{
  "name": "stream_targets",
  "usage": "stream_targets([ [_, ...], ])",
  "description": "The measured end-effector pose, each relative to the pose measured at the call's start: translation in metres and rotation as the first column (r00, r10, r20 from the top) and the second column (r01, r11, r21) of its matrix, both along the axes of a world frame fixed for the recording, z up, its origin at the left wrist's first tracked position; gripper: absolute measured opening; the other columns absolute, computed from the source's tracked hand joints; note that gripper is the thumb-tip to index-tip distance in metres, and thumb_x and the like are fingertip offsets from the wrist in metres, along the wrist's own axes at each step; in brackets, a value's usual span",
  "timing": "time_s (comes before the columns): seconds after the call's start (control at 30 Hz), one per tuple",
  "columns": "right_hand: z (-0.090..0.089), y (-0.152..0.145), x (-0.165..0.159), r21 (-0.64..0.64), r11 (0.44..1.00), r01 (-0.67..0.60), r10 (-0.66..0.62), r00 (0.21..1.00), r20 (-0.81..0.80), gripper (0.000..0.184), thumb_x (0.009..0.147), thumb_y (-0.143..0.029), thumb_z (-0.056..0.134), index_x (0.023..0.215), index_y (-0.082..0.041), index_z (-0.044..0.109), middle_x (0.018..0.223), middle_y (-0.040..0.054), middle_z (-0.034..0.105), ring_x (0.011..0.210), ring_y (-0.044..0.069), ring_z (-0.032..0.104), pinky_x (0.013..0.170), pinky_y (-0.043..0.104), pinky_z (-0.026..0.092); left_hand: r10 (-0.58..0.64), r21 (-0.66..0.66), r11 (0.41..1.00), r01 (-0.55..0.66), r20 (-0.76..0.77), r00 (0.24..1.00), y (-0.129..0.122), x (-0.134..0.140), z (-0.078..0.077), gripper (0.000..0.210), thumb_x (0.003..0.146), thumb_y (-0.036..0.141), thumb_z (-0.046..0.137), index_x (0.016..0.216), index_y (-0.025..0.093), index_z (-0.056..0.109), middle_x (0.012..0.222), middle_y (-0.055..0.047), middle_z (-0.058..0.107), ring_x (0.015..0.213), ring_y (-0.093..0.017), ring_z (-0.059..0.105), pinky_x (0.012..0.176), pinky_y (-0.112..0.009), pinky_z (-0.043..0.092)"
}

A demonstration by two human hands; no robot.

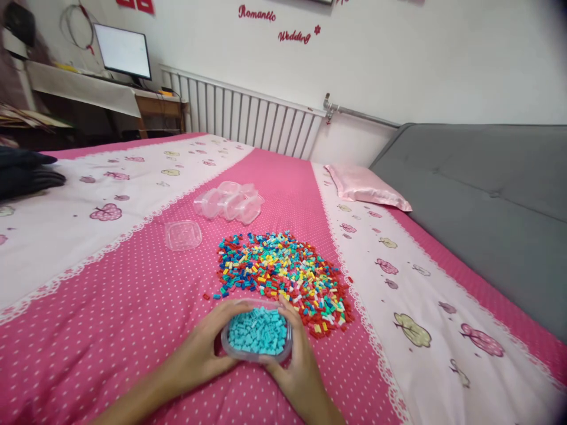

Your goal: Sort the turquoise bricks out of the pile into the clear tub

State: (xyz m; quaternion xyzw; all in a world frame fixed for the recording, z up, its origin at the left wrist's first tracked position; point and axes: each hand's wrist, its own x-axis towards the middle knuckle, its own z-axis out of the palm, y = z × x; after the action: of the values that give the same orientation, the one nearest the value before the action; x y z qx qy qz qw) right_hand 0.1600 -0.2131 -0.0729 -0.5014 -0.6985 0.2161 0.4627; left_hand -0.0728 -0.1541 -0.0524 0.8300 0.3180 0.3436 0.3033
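A clear plastic container (253, 356) full of light-blue toy bricks (257, 332) is between my two hands at the lower middle of the view. My left hand (211, 342) grips its left side, fingers along the far rim and thumb at the near edge. On the right side, my right hand (296, 357) grips it in the same way. Just beyond the container lies a wide loose pile of small bricks (283, 268) in red, blue, yellow, teal and white.
A clear lid (183, 235) lies on the pink dotted bedspread (146, 307), left of the pile. Behind it are several clear containers (229, 202). A pink pillow (367, 188) rests near the grey headboard (482, 218). Dark cloth (26, 172) is at the far left.
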Motion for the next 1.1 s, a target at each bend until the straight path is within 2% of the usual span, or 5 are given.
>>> stream_targets([
  [0.23, 0.003, 0.000, -0.001, -0.022, 0.999, 0.027, -0.024, 0.993, 0.114, 0.055, 0.094, -0.050, 0.064, 0.142, -0.027, 0.050, 0.162, 0.0137, 0.036, 0.149, 0.030, 0.037, 0.117, 0.049, 0.041, -0.008, -0.094, 0.996, 0.007, -0.011, 1.000, 0.001, 0.003, 0.003, 0.064, 0.090, 0.033, 0.070, 0.146, 0.032, 0.040, 0.146, -0.009, 0.056, 0.131, -0.030, 0.057, 0.111, -0.043, 0.049],
  [0.47, 0.025, 0.000, 0.004, -0.088, 0.996, -0.005, 0.030, 0.959, 0.281, 0.095, 0.060, -0.042, 0.093, 0.145, -0.028, 0.053, 0.169, 0.0121, 0.019, 0.151, 0.040, 0.030, 0.118, 0.056, 0.037, -0.002, -0.073, 0.997, 0.004, 0.032, 0.999, 0.002, -0.002, -0.010, 0.077, 0.087, 0.036, 0.076, 0.151, 0.032, 0.032, 0.151, -0.011, 0.050, 0.137, -0.032, 0.052, 0.115, -0.046, 0.045],
  [0.6, 0.040, -0.002, 0.005, -0.079, 0.997, -0.005, 0.035, 0.924, 0.381, 0.103, 0.051, -0.047, 0.097, 0.144, -0.033, 0.055, 0.168, 0.0113, 0.022, 0.151, 0.044, 0.027, 0.117, 0.065, 0.034, -0.056, -0.117, 0.992, 0.054, -0.006, 0.998, -0.002, -0.002, -0.008, 0.076, 0.086, 0.036, 0.076, 0.149, 0.033, 0.035, 0.148, -0.009, 0.053, 0.133, -0.030, 0.055, 0.111, -0.042, 0.050],
  [0.73, 0.042, -0.005, 0.004, -0.076, 0.997, -0.025, 0.052, 0.925, 0.377, 0.113, 0.049, -0.049, 0.097, 0.150, -0.036, 0.047, 0.167, 0.0103, 0.025, 0.150, 0.045, 0.029, 0.114, 0.067, 0.036, -0.089, -0.144, 0.986, 0.081, -0.047, 0.995, -0.005, -0.001, -0.002, 0.073, 0.088, 0.035, 0.074, 0.149, 0.035, 0.033, 0.148, -0.008, 0.053, 0.133, -0.029, 0.055, 0.110, -0.042, 0.050],
  [1.1, 0.041, -0.010, 0.007, -0.071, 0.997, -0.018, 0.044, 0.925, 0.378, 0.101, 0.055, -0.049, 0.096, 0.145, -0.034, 0.052, 0.164, 0.0107, 0.033, 0.148, 0.044, 0.034, 0.114, 0.067, 0.038, -0.092, -0.083, 0.993, 0.086, -0.062, 0.994, -0.006, 0.001, 0.005, 0.064, 0.089, 0.031, 0.071, 0.145, 0.032, 0.041, 0.142, -0.007, 0.059, 0.129, -0.028, 0.058, 0.109, -0.040, 0.050],
])
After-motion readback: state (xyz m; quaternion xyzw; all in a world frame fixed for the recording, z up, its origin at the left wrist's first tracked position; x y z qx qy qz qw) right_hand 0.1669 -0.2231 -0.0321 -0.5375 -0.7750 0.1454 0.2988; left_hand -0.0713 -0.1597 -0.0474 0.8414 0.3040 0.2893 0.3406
